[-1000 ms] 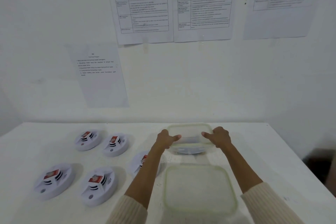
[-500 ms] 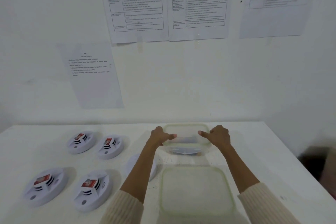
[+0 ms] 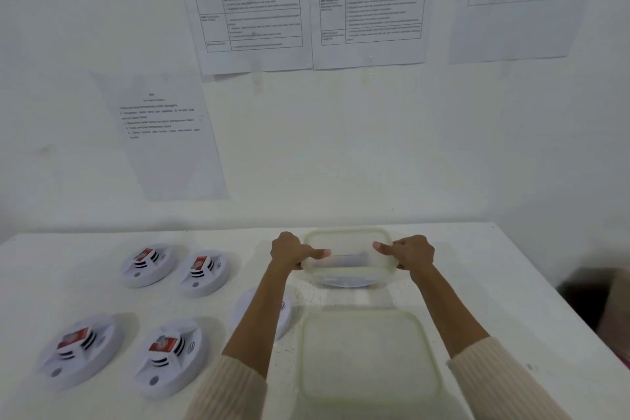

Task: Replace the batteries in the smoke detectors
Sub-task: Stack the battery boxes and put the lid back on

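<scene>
Smoke detectors (image 3: 169, 356) lie on the table (image 3: 504, 283) left of the clear container (image 3: 351, 274), nearest the left grip (image 3: 289, 251). It and the right grip (image 3: 414, 254) each clasp one end of the container; contents blurred, probably batteries.

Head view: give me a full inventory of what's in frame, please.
Round white plastic smoke detectors: five, left of table; one partly behind left forearm.
Red rectangular batteries: four, one atop each unhidden detector.
Clear plastic container, pale green rim: one, far centre.
Clear plastic lid: one, flat, near centre.
White table: one, under everything.
Printed paper sheets: four, white, on wall.
Left hand: grips container's left side.
Right hand: grips its right side.
</scene>
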